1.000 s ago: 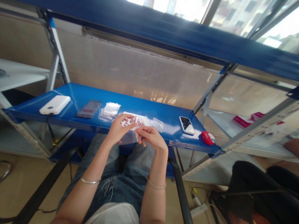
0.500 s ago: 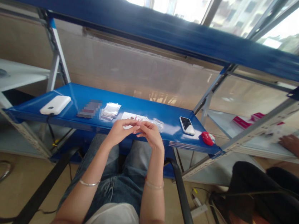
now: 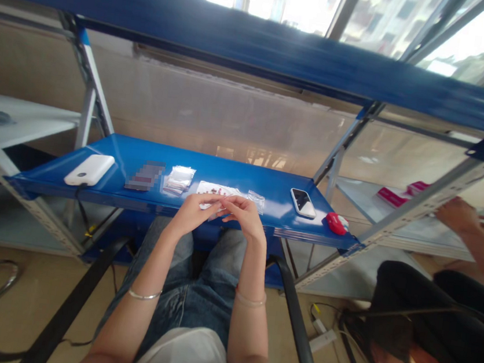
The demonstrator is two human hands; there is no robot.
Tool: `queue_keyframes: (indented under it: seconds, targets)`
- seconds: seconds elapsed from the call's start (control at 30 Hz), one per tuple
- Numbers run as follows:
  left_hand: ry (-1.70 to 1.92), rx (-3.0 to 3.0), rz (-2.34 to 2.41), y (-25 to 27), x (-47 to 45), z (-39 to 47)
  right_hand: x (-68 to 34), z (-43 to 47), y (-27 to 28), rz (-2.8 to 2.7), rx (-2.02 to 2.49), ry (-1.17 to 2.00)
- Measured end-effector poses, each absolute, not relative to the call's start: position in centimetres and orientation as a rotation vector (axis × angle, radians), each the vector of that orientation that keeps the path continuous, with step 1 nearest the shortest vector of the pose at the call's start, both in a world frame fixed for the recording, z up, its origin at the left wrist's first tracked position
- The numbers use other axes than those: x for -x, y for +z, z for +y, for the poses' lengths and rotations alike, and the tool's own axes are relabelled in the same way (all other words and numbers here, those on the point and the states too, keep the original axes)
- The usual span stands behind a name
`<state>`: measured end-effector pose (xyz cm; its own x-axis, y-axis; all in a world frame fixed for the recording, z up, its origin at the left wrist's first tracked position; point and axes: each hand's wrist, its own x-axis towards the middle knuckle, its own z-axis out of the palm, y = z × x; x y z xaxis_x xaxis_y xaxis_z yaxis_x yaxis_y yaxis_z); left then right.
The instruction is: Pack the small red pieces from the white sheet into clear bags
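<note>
My left hand [image 3: 191,213] and my right hand [image 3: 246,214] meet at the front edge of the blue shelf [image 3: 243,174]. Fingertips of both are pinched together around something small. A pale, see-through bit shows just below the fingers, but its kind cannot be made out. Right behind the hands lies a white sheet [image 3: 204,188] with small reddish and dark pieces on it, partly covered by my fingers. To its right is a clear plastic bag [image 3: 257,198]. A stack of clear plastic bags [image 3: 180,179] lies to the left of the sheet.
Left on the shelf are a white power bank [image 3: 90,170] with a black cable and a blurred dark flat item [image 3: 145,176]. A phone [image 3: 303,203] and a red-and-white object [image 3: 335,223] lie right. Another person's hand [image 3: 456,215] is beside pink boxes [image 3: 391,197]. Chair armrests flank me.
My hands stay almost in place, with slight finger movement; a pale bit now shows beneath them. The other person's hand at the right has moved left and up.
</note>
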<state>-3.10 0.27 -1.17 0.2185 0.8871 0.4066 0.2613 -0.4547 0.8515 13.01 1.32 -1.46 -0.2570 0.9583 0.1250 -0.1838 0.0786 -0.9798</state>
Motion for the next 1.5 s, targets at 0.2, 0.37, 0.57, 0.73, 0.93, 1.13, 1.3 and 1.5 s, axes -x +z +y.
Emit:
queue_keyframes:
  seconds: [0.2, 0.37, 0.57, 0.73, 0.93, 1.13, 1.3, 1.5]
  targets:
    - [1.243, -1.874, 1.104, -1.5, 3.0, 0.6, -12.6, 1.4, -1.5, -1.324, 0.873, 1.375]
    - [1.251, -1.858, 1.043, -1.4, 2.9, 0.4, -12.6, 1.2, -1.4, -1.348, 0.847, 1.397]
    - [1.253, -1.757, 1.049, -1.4, 3.0, 0.5, -12.7, 1.1, -1.3, -1.341, 0.843, 1.398]
    - [1.269, -1.774, 1.068, -1.5, 2.9, 0.5, -12.6, 1.2, -1.5, -1.361, 0.898, 1.356]
    - [1.328, -1.884, 1.154, -1.6, 2.1, 0.2, -12.4, 1.1, -1.3, -1.365, 0.938, 1.334]
    - [1.464, -1.852, 1.248, -1.8, 1.9, 0.4, -10.5, 1.5, -1.7, -1.377, 0.959, 1.229]
    - [1.558, -1.76, 1.411, -2.3, 2.8, 0.7, -7.8, 1.5, -2.4, -1.478, 1.065, 0.895]
    - [1.594, -1.674, 1.641, -2.8, 3.3, 1.2, -6.7, 0.8, -2.2, -1.555, 1.28, 0.666]
